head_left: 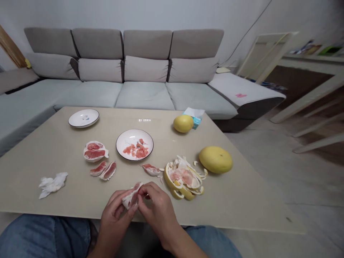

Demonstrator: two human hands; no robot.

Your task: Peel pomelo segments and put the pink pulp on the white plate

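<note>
Near the table's front edge, my left hand [118,209] grips a red pomelo segment [130,198] with white membrane on it. The fingers of my right hand [156,206] pinch the same segment from the right side. Beyond the hands, a white plate [122,143] with a dark rim bears pieces of peeled red flesh. A single segment [151,170] lies between that plate and a heap of yellow peel [172,175]. To the left are two loose segments [103,170] and a partly divided pomelo [94,152] in white pith.
Two whole yellow pomelos stand at the right, the nearer pomelo [215,159] by the peel, the farther one [183,123] beside a blue tissue pack [197,118]. A second plate [75,122] is at the back left. Crumpled tissue [53,185] lies at the left. A grey sofa [145,95] stands behind the table.
</note>
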